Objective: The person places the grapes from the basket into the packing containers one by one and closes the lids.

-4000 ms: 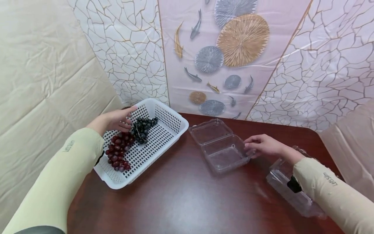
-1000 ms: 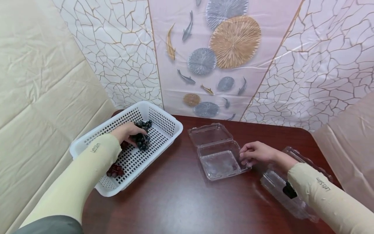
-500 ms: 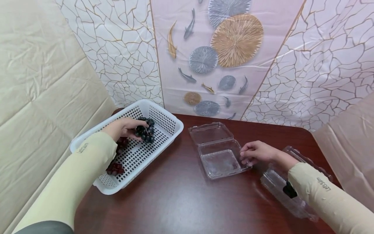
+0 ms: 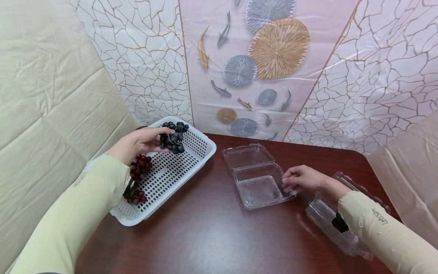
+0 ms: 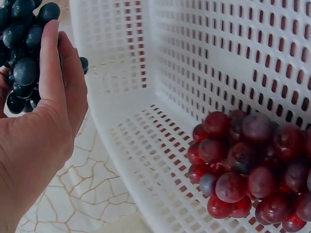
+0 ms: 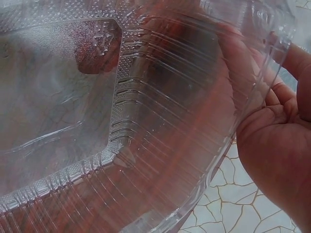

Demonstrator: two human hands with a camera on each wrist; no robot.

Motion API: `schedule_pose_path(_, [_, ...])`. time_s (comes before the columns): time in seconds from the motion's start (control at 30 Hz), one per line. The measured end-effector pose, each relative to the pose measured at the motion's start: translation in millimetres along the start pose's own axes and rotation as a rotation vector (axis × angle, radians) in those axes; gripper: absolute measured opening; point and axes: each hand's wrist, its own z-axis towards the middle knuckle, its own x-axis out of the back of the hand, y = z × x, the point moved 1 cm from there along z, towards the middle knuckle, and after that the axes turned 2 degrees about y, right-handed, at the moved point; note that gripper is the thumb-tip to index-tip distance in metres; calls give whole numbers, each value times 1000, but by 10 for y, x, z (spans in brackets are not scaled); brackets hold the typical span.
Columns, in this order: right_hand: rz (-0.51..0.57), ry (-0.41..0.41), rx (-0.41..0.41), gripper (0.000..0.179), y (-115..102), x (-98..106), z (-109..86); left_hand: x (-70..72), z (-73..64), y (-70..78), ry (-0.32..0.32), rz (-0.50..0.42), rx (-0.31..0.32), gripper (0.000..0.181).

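Observation:
My left hand (image 4: 145,140) holds a bunch of black grapes (image 4: 175,137) above the white perforated basket (image 4: 202,161); in the left wrist view the grapes (image 5: 22,68) sit between thumb and fingers. Red grapes (image 4: 140,167) lie in the basket, partly hidden by the left forearm. On the table's middle, a clear plastic clamshell box (image 4: 258,190) stands with its lid folded back. My right hand (image 4: 301,179) pinches the box's right rim. Seen from the right wrist, thumb and fingers of that hand (image 6: 272,116) meet at the clear wall (image 6: 194,111).
More clear plastic boxes (image 4: 337,224) lie on the right side, partly under the right forearm. The dark red-brown table (image 4: 205,236) ends at a patterned back wall (image 4: 239,72). A beige sheet (image 4: 51,95) hangs close along the basket's left.
The left hand reached into the basket, took hold of the black grapes and lifted them up. Over the last second, the right hand stayed at the box's rim.

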Motion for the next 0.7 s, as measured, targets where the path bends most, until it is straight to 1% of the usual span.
schedule_pose_path(0.07, [-7, -1, 4, 29, 2, 4, 2, 8, -42, 24, -15, -29, -17, 80])
schedule_pose_path(0.23, [-25, -1, 10, 29, -11, 2, 5, -6, -108, 58, -44, -97, -61, 71])
schedule_pose_path(0.33, [-38, -5, 19, 30, -22, -2, 2, -51, -167, 79, -87, -148, -83, 62])
schedule_pose_path(0.47, [-49, -7, 24, 30, -32, -3, -5, -161, -239, 117, -162, -190, -120, 42])
schedule_pose_path(0.53, [-48, -6, 22, 30, -37, -6, -6, -235, -260, 138, -186, -192, -140, 33])
schedule_pose_path(0.6, [-35, -6, 18, 30, -39, -11, -6, -320, -269, 159, -195, -186, -152, 29])
schedule_pose_path(0.7, [-22, -5, 15, 29, -42, -17, -7, -450, -283, 188, -187, -165, -161, 32])
